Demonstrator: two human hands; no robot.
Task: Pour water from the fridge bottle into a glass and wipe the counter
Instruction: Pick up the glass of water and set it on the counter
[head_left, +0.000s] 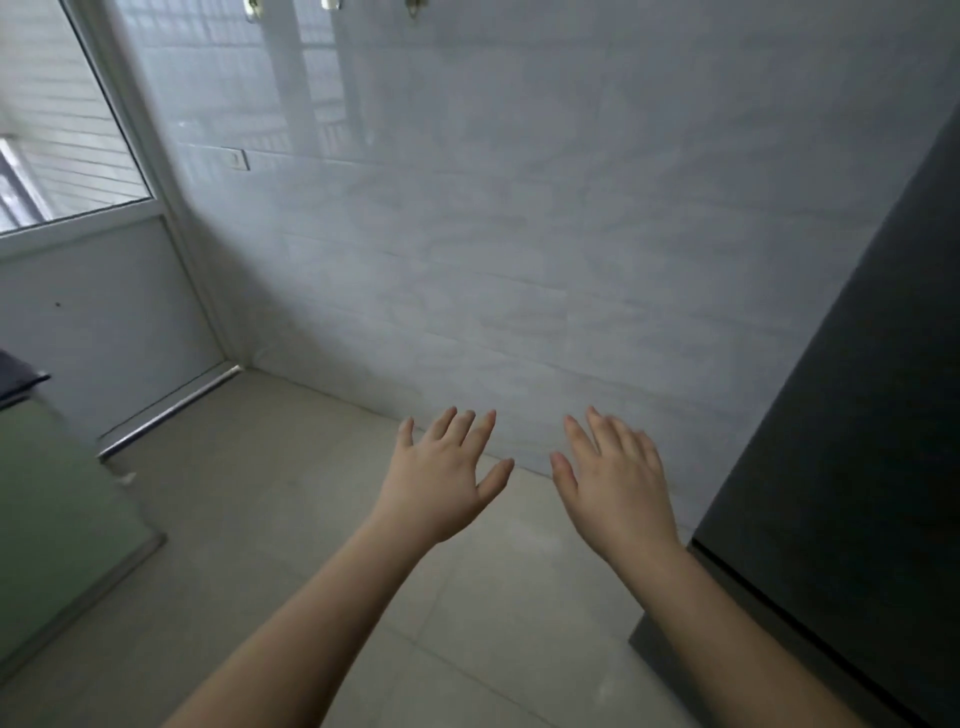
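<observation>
My left hand (444, 475) and my right hand (618, 480) are both stretched out in front of me, backs up, fingers spread, holding nothing. They hover over a pale tiled floor (291, 519), side by side and apart. A tall dark fridge (852, 415) stands shut at the right edge, just right of my right forearm. No bottle, glass or counter shows in the head view.
A white tiled wall (519, 234) faces me. A window and white door frame (156, 208) fill the left corner. A pale green cabinet side (57, 525) stands at the left edge, with a dark object (21, 382) on top.
</observation>
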